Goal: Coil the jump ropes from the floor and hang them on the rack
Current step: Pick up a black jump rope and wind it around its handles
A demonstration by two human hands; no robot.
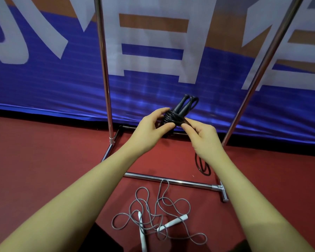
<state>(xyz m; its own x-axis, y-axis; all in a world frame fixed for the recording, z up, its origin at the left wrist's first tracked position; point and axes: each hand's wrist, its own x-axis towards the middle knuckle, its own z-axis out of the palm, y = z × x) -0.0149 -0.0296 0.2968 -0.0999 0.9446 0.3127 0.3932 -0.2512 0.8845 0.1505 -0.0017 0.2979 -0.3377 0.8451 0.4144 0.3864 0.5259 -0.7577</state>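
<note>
Left hand [149,128] is curled round the black jump rope [173,118], fingers and thumb clamped on the wound bundle, with both handles [185,104] sticking up side by side past the coils. Right hand [204,138] is pinching the free cord between thumb and fingertips, just beside the bundle. A leftover loop [202,164] is seen hanging below the right wrist, apparently down to the red floor [44,160].

Bundle is held up in front of the chrome rack [105,70], between its two uprights; nothing is seen hung yet.

Grey rope with white handles [153,215] is lying tangled on the floor near the rack's base bar, untouched.

Handling, judged: cord looks light, thin, smooth and springy, so coils are likely to unwind if tension is dropped. Grip is best kept across the wraps and handles together, with the tail pulled taut. Grey rope is best picked up by its stiff handles, not the loose cord.
</note>
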